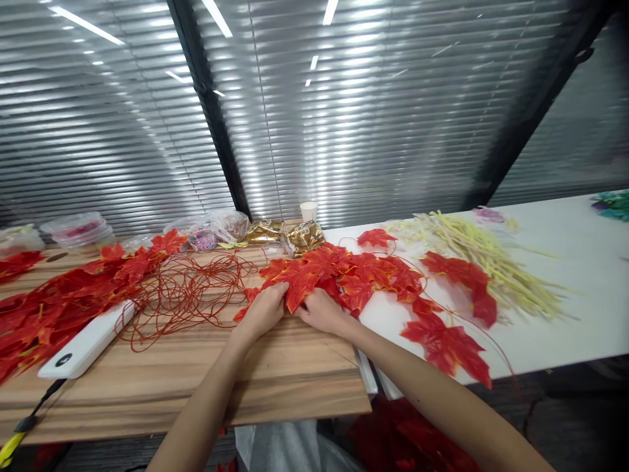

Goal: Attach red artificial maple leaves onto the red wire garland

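Note:
Both hands meet at a red artificial maple leaf [301, 280] near the front of a leafy pile on the wooden table. My left hand [268, 307] is closed at the leaf's left edge, fingertips tucked behind it. Close beside it, my right hand [322, 309] is closed at the leaf's lower right, its fingers partly covered. More red maple leaves [366, 272] spread to the right along a thin red cord. To the left of my hands lies a loose tangle of red cord [191, 288]. Whether the fingers also pinch the cord is hidden.
A white power strip [91, 341] and a long heap of red leaves [73, 298] lie at left. Gold packets [304, 237] and a paper cup [308, 210] stand at the back. Pale yellow strands [501, 269] rest on the white table [580, 275]. The wooden table's front edge [299, 416] is near my forearms.

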The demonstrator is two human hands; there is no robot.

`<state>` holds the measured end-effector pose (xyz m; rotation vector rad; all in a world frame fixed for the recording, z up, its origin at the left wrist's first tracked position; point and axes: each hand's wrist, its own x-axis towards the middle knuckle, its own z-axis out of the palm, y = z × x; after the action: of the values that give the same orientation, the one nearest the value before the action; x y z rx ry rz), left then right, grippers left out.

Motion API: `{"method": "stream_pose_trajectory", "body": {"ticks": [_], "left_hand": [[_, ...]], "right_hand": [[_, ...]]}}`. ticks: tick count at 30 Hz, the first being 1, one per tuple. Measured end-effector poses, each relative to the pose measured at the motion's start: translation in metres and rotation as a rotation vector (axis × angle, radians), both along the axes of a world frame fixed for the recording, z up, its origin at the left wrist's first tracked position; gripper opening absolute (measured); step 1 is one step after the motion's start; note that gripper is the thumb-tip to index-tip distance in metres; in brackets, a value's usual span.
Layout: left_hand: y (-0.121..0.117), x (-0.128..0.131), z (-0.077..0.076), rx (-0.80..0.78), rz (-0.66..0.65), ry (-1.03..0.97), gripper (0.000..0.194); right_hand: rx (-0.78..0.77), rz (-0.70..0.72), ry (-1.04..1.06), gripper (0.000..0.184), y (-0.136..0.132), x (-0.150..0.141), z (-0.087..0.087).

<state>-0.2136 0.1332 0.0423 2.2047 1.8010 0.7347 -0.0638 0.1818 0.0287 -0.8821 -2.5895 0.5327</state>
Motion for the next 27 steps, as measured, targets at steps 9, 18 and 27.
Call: {"method": "stream_pose_trajectory", "body": {"ticks": [9, 18, 27], "left_hand": [[-0.0001, -0.0017, -0.0014, -0.008, 0.0, 0.004, 0.014], [-0.0009, -0.0011, -0.001, -0.008, 0.003, 0.042, 0.013], [0.0001, -0.0021, -0.0019, 0.0, 0.002, 0.057, 0.015]], "right_hand": [[0.045, 0.002, -0.008, 0.023, 0.0006, -0.0003, -0.0024], [0.039, -0.011, -0.03, 0.024, 0.0006, -0.0002, -0.0012], [0.028, -0.005, -0.008, 0.022, 0.0009, -0.0001, -0.0036]]}}
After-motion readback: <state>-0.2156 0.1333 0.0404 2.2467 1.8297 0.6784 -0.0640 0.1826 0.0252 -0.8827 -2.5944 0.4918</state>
